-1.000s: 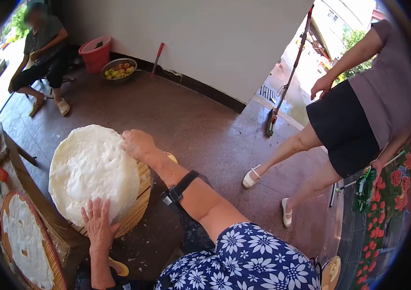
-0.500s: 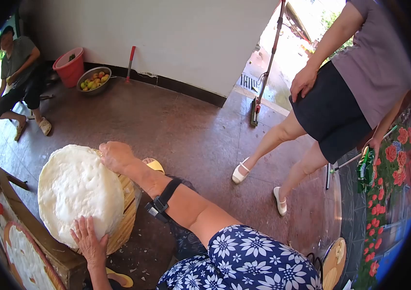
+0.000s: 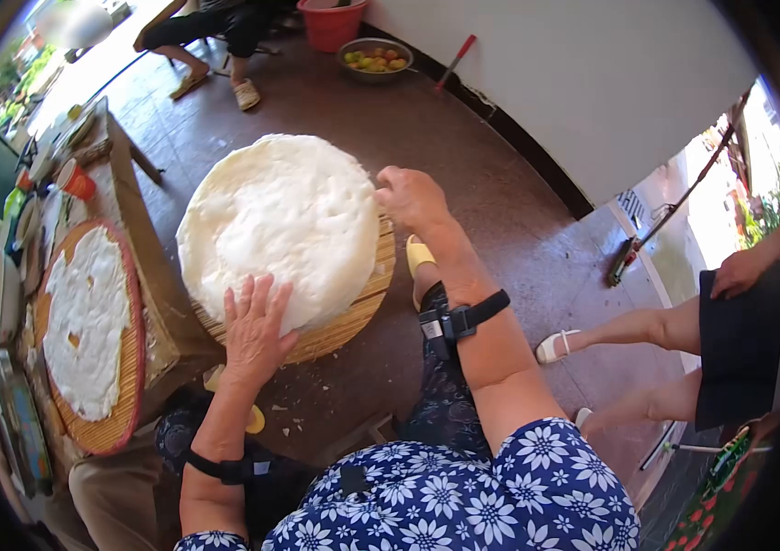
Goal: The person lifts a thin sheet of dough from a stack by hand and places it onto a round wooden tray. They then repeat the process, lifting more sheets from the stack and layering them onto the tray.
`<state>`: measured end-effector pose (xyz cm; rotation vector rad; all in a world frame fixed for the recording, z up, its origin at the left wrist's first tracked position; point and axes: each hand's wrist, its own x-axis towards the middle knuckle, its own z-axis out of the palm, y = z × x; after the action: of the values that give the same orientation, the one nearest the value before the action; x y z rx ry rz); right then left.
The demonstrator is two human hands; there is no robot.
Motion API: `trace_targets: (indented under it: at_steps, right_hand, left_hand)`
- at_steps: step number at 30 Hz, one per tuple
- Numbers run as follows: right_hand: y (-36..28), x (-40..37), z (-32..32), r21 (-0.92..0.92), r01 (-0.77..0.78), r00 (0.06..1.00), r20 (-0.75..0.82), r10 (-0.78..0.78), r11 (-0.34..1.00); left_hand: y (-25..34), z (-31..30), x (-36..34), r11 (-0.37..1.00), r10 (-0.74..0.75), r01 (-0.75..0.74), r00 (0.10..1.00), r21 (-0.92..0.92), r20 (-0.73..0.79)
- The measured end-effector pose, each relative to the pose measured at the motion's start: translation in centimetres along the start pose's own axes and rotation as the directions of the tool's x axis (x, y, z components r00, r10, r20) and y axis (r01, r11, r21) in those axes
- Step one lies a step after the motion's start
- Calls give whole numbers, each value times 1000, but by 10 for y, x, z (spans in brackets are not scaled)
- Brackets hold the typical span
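Observation:
A thick, round, white dough-like slab (image 3: pixel 289 230) rests on a round slatted bamboo tray (image 3: pixel 353 321), which tilts in front of me. My left hand (image 3: pixel 257 326) lies with spread fingers on the slab's near edge. Curled at the upper right rim of the tray is my right hand (image 3: pixel 413 200), its fingertips partly hidden behind the edge. To the left, a second bamboo tray (image 3: pixel 135 367) with a reddish rim carries a thin white sheet (image 3: pixel 87 312) with small holes.
A wooden table (image 3: pixel 165 312) at left bears an orange cup (image 3: pixel 76 180) and dishes. Behind are a seated person (image 3: pixel 215 37), a red bucket (image 3: pixel 333 23) and a metal bowl of fruit (image 3: pixel 374 61). Another person (image 3: pixel 739 340) stands at right near a mop (image 3: pixel 624 260).
My view has swung left and down, so the slab and tray sit further right in it. My left hand stays on the slab and my right hand at the rim.

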<state>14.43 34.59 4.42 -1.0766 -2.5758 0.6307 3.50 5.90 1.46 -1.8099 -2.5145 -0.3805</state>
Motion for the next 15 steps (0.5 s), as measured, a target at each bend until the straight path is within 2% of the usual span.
trace_targets:
  at_steps: [1,3,5,7,8,9,11,13,15]
  right_hand:
    - [-3,0,-3,4,-18,999,33,18,1000]
    - [-4,1,-4,13,-19,996,85,18,1000]
    - [-4,3,2,-1,-20,1000,22,20,1000]
    - [-5,4,6,28,-12,1000,27,11,1000]
    - [-5,5,7,38,-23,1000,6,22,999]
    - [-4,6,9,44,-11,1000,15,11,999]
    - [-3,8,14,52,4,1000,11,-4,999]
    - [-3,10,16,47,31,1000,3,-31,998]
    - [-4,11,17,56,14,999,28,-16,998]
  left_hand:
    - [-1,0,-1,1000,30,-30,999,-7,-23]
    - [-3,-3,-3,999,-25,23,999,-39,-38]
    - [-9,-5,-8,994,-86,83,995,-68,-48]
    - [-18,-7,-11,969,-173,124,957,-213,-232]
    - [-23,-8,-14,956,-212,145,942,-253,-260]
    - [-25,-11,-18,956,-224,159,939,-248,-261]
    - [-29,-15,-23,884,-350,238,908,-401,-232]
    - [-36,-11,-28,853,-391,251,889,-458,-240]
    - [-45,-2,-32,762,-485,256,834,-594,-263]
